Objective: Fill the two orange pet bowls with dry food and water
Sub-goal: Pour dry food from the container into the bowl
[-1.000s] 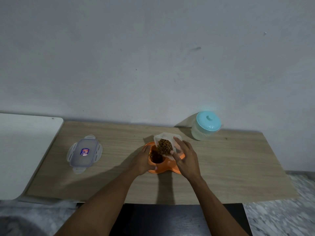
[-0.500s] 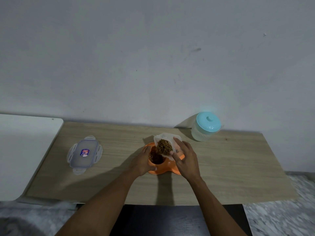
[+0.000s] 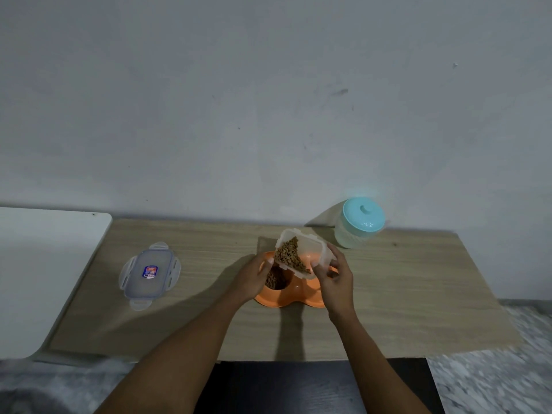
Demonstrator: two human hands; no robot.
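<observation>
Wooden surface (image 3: 418,294) against a grey wall.

- Orange two-well plastic pet bowl (image 3: 280,298) sits near the middle of the surface. Its long axis runs 9 to 3 o'clock. The well at the 9 o'clock end holds a heap of brown dry kibble (image 3: 276,279). The well at the 3 o'clock end is mostly hidden behind the container and hand, so its contents cannot be told.
- Left hand (image 3: 254,276) is at the bowl's 9 o'clock end. The thumb lies on the rim and the fingers curl round the bowl's side, holding it.
- Right hand (image 3: 336,282) holds a clear rectangular plastic container (image 3: 313,249) above the bowl. Its fingers (image 3: 334,253) wrap the far side and the thumb presses the near edge.
- The container is tilted, with its open mouth turned toward the camera and its low corner toward 7 o'clock, over the filled well. More kibble (image 3: 291,255) is banked in that low corner.
- Clear rectangular snap lid with a blue label (image 3: 149,273) lies flat on the surface, well apart from the bowl at 9 o'clock. Its long axis runs roughly 1 to 7 o'clock.
- Pale translucent jar with a teal lid (image 3: 360,222) stands upright at 1 o'clock from the bowl, close to the wall.
- White tabletop (image 3: 44,279) adjoins the surface at far 9 o'clock.
</observation>
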